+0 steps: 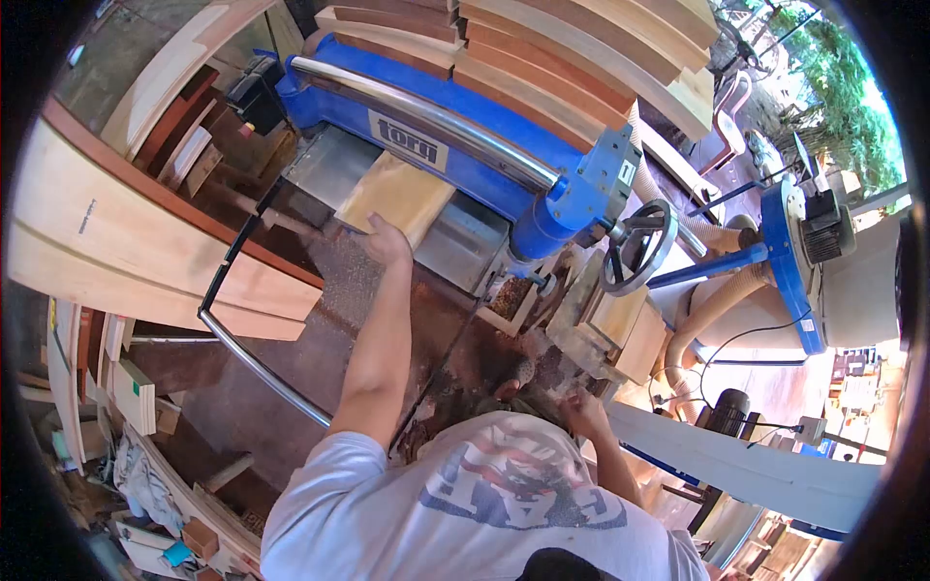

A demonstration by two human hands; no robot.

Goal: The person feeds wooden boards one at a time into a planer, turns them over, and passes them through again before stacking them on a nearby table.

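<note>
My left hand (pixel 389 240) is at the near end of a pale wooden board (pixel 395 197), its thumb on the upper face; the other fingers are partly hidden. The board lies flat on the metal bed (pixel 459 244) of a blue thickness planer (pixel 426 107) marked "torq", and its far end goes out of sight under the machine's head. My right hand (pixel 584 414) is low beside my body, away from the planer. Its fingers look curled, and whatever they may hold is too small to make out.
A handwheel (pixel 639 248) sticks out at the planer's right. Curved timber pieces (pixel 572 48) are stacked behind it, and large panels (pixel 126 232) lean at the left. A metal bar frame (pixel 262 366) juts toward me. A blue machine with a hose (pixel 693 324) stands at the right.
</note>
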